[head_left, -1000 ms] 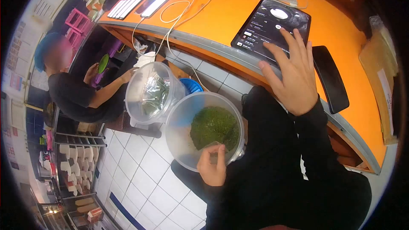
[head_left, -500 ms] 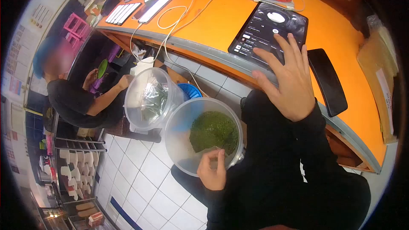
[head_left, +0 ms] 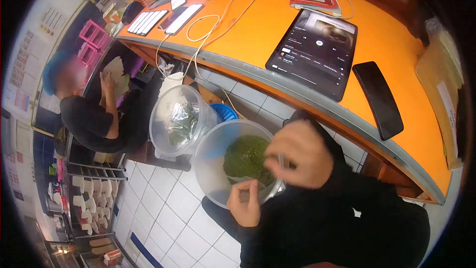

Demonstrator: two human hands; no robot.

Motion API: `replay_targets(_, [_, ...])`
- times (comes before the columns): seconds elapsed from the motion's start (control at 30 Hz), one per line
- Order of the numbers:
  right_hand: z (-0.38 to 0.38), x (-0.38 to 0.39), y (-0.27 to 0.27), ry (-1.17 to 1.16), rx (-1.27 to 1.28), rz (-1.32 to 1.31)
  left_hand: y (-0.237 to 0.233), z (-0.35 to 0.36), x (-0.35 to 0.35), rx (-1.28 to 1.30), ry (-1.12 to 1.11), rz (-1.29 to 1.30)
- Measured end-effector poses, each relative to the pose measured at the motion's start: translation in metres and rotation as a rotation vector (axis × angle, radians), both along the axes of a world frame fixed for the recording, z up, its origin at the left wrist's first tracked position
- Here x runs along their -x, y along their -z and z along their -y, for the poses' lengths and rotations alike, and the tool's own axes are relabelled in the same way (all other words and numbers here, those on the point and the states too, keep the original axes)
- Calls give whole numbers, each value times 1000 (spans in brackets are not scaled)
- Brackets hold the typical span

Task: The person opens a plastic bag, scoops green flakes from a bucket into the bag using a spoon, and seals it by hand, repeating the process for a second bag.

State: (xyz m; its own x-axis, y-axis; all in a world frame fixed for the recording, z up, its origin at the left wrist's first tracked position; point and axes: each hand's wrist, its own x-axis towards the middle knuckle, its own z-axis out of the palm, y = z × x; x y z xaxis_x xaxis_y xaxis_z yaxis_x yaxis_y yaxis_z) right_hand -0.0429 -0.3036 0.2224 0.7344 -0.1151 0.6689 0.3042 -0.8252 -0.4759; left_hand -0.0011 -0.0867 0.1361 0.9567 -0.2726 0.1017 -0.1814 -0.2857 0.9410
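Green leaf bits (head_left: pixel 243 155) inside clear bucket (head_left: pixel 207 168), just beyond left hand (head_left: pixel 245 205), which pinches thin film (head_left: pixel 236 178) at bucket's near rim; right hand (head_left: pixel 306 158) (blurred, cannot tell grip) over bucket's right side.

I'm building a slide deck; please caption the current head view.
Left hand and blurred right hand at a translucent bucket of green material, beside an orange counter.

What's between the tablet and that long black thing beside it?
Only a narrow, bare strip of orange counter lies between the tablet and the long black thing, in the head view.
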Motion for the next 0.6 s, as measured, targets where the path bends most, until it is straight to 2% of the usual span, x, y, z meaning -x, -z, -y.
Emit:
replay_targets(0.07, [-26, 0, 28, -152, -168, -226, -1, -4, -4, 73, -5, -45])
replay_targets(0.1, [-36, -1, 43, -147, -173, -219, -2, -5, -7, 150, -15, -92])
replay_targets(0.17, [-49, -7, 69, -281, -349, -324, -3, -7, -14, 154, -27, -93])
replay_targets(0.2, [-51, -12, 76, -278, -352, -320, -5, -7, -17, 160, -46, -100])
replay_targets(0.27, [-55, -23, 84, -373, -528, -488, -8, -6, -23, 197, -26, -103])
replay_targets(0.43, [-61, -41, 97, -390, -590, -450, 10, -20, -45, 66, -11, -16])
replay_targets(0.5, [-57, -42, 96, -412, -695, -583, 11, -24, -48, 43, 17, -19])
replay_targets(0.6, [-57, -43, 100, -362, -605, -551, 9, -24, -48, -50, 64, 26])
